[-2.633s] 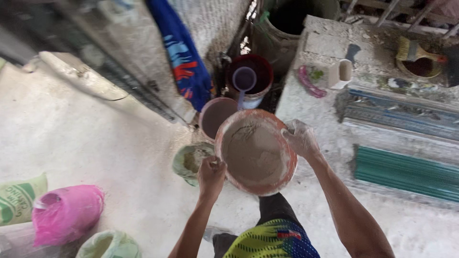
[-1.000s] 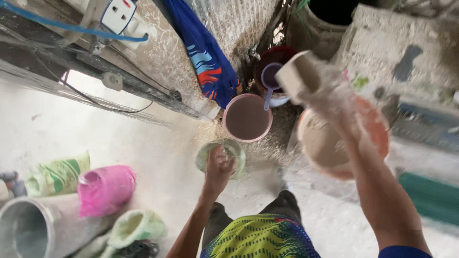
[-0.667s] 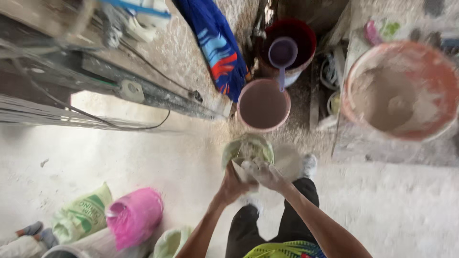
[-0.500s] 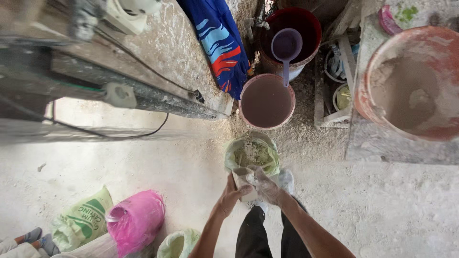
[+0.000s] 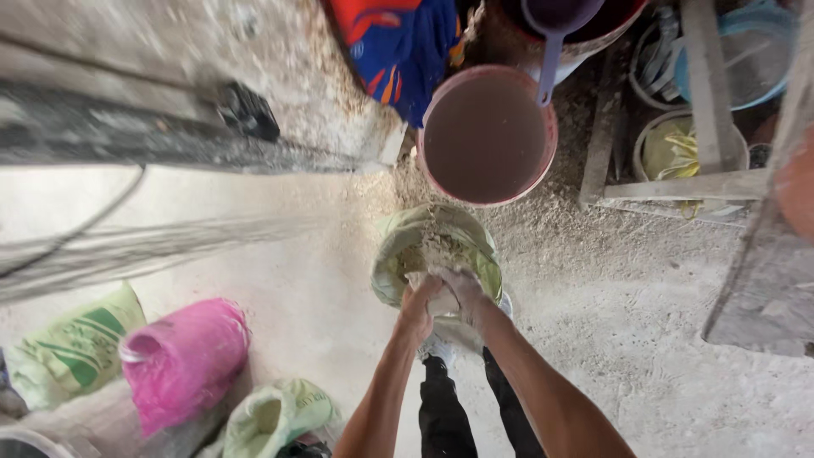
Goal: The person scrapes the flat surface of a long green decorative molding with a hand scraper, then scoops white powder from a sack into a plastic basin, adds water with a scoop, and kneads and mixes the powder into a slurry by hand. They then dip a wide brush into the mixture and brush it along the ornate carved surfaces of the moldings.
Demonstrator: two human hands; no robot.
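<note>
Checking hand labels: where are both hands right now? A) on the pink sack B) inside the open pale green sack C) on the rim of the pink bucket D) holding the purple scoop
B: the left hand and right hand meet at the mouth of the open pale green sack, over the grainy feed.

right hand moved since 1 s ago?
Yes. The right hand has come down from the raised basin to the open sack below the pink bucket, beside the left hand.

I have set the large basin aside; both hands, left (image 5: 417, 307) and right (image 5: 462, 291), now meet at the open sack (image 5: 434, 254).
</note>
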